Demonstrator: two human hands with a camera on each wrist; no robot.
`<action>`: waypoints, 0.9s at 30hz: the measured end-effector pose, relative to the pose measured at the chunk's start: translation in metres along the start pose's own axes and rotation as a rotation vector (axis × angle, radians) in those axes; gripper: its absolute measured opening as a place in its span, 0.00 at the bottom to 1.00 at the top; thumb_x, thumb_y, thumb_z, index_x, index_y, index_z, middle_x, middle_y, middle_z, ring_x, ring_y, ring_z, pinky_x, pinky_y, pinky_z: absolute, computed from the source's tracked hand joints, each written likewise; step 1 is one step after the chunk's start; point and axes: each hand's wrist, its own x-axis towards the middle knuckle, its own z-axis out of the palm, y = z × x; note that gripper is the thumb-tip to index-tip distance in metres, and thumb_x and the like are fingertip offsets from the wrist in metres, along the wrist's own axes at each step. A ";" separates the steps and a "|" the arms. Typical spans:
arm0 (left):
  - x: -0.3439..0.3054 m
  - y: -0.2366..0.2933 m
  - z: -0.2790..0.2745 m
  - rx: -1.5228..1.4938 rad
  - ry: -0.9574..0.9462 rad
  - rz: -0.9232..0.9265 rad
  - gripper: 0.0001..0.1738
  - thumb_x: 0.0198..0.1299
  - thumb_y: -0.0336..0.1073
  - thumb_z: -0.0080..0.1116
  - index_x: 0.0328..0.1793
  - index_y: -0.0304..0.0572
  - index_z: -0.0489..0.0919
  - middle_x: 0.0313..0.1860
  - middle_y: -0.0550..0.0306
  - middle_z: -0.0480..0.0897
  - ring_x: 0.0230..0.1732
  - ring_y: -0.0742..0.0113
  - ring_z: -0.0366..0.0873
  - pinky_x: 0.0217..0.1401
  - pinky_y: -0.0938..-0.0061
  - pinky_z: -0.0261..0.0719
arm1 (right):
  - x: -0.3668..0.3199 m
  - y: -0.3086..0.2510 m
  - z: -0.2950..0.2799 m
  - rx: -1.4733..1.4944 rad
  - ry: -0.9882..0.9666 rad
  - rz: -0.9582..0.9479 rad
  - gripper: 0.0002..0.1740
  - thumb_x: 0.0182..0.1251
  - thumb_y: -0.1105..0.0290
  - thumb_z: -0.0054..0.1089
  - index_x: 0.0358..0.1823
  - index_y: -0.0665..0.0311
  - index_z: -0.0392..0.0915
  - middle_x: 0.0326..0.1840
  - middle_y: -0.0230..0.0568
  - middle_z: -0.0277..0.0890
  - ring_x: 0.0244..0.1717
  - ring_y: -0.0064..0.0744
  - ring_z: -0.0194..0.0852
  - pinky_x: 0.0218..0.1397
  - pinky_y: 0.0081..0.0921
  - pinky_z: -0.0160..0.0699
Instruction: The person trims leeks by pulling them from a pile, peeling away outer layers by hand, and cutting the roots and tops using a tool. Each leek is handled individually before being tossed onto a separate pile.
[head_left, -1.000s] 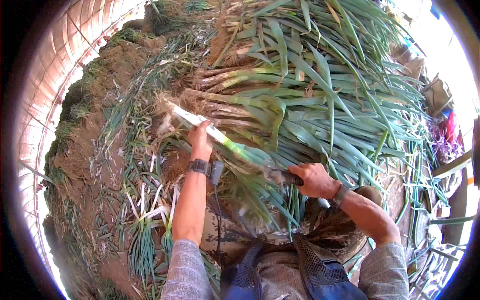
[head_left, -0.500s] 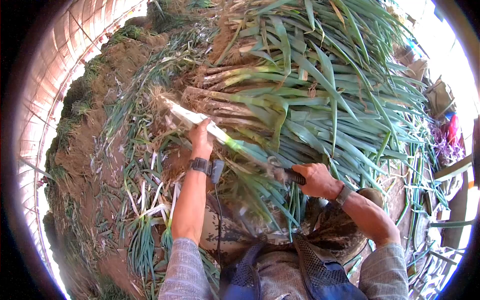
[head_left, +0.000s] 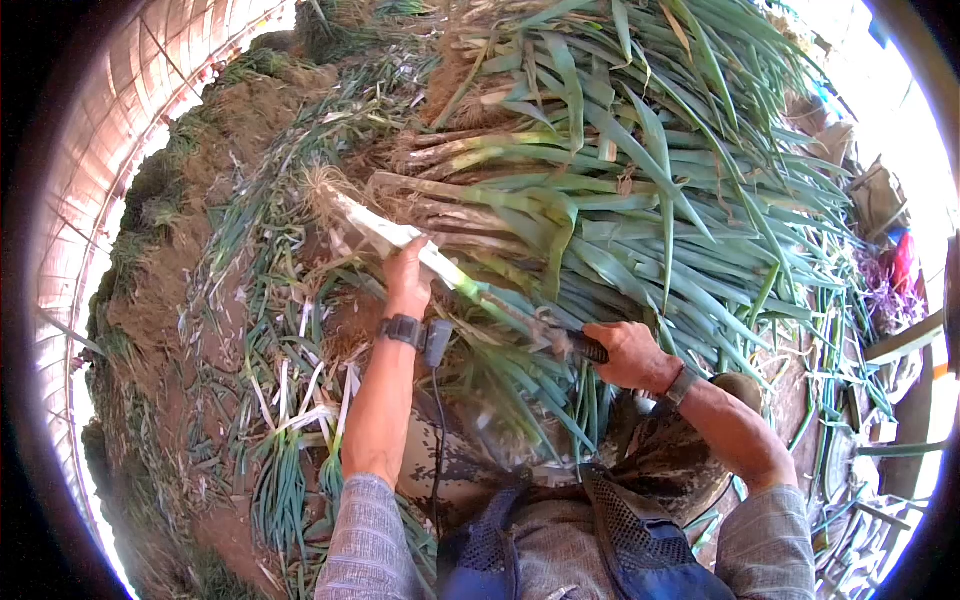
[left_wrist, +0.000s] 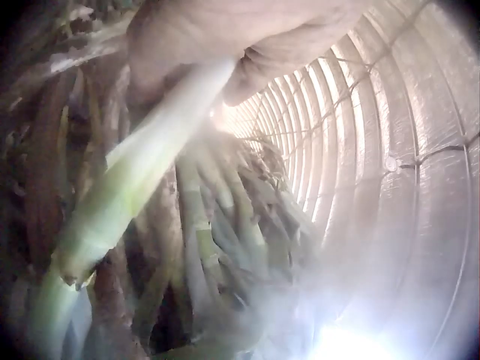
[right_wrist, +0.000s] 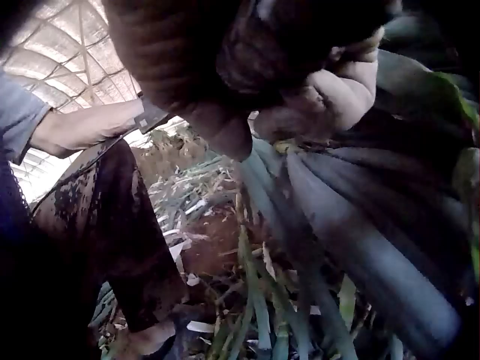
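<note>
In the head view my left hand (head_left: 407, 277) grips a large green onion (head_left: 375, 222) by its white stem. Its shaggy root end points up and left, and its green part slants down toward my right hand (head_left: 635, 357). That hand holds a tool by its dark ridged handle (head_left: 586, 347); the tool's front end is blurred and overlaps the onion's leaves. Close up in the left wrist view, the pale stem (left_wrist: 142, 165) runs out from under my fingers. The right wrist view shows curled fingers (right_wrist: 341, 97) in shadow, with the tool mostly hidden.
A big heap of unpeeled green onions (head_left: 640, 200) lies ahead and to the right. Several white-stemmed onions (head_left: 285, 480) lie left of my knees. Leaf scraps (head_left: 265, 235) litter the soil. Red and purple material (head_left: 900, 270) sits at the far right, a curved wall (head_left: 110, 130) at the left.
The onion's root end has shifted slightly up and left, and my left hand a little to the right. My right hand stays almost in place with the tool.
</note>
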 end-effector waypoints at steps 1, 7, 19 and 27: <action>-0.002 0.000 0.002 -0.009 0.024 0.014 0.19 0.59 0.23 0.62 0.55 0.37 0.72 0.46 0.50 0.80 0.46 0.47 0.85 0.38 0.36 0.89 | 0.001 0.000 0.000 0.000 0.000 0.000 0.27 0.43 0.70 0.64 0.51 0.61 0.79 0.36 0.52 0.82 0.40 0.59 0.81 0.42 0.49 0.81; -0.012 -0.002 0.011 0.024 0.048 -0.005 0.17 0.58 0.23 0.64 0.53 0.36 0.75 0.48 0.50 0.81 0.52 0.52 0.81 0.53 0.50 0.82 | -0.002 0.000 0.005 -0.012 -0.062 0.053 0.26 0.43 0.70 0.65 0.51 0.61 0.79 0.36 0.51 0.82 0.40 0.59 0.81 0.42 0.49 0.81; -0.046 -0.037 0.032 0.602 -0.274 0.178 0.19 0.61 0.40 0.69 0.53 0.35 0.81 0.45 0.58 0.84 0.44 0.70 0.79 0.50 0.71 0.77 | 0.023 -0.012 -0.023 0.077 0.253 -0.027 0.26 0.53 0.68 0.68 0.55 0.65 0.77 0.45 0.54 0.82 0.44 0.57 0.82 0.44 0.45 0.82; -0.070 -0.028 0.054 0.831 -0.187 0.130 0.18 0.61 0.44 0.69 0.46 0.35 0.83 0.33 0.61 0.83 0.33 0.75 0.76 0.34 0.74 0.73 | 0.049 -0.016 -0.025 0.072 0.264 -0.069 0.24 0.54 0.67 0.67 0.54 0.66 0.77 0.43 0.53 0.82 0.43 0.58 0.81 0.44 0.46 0.81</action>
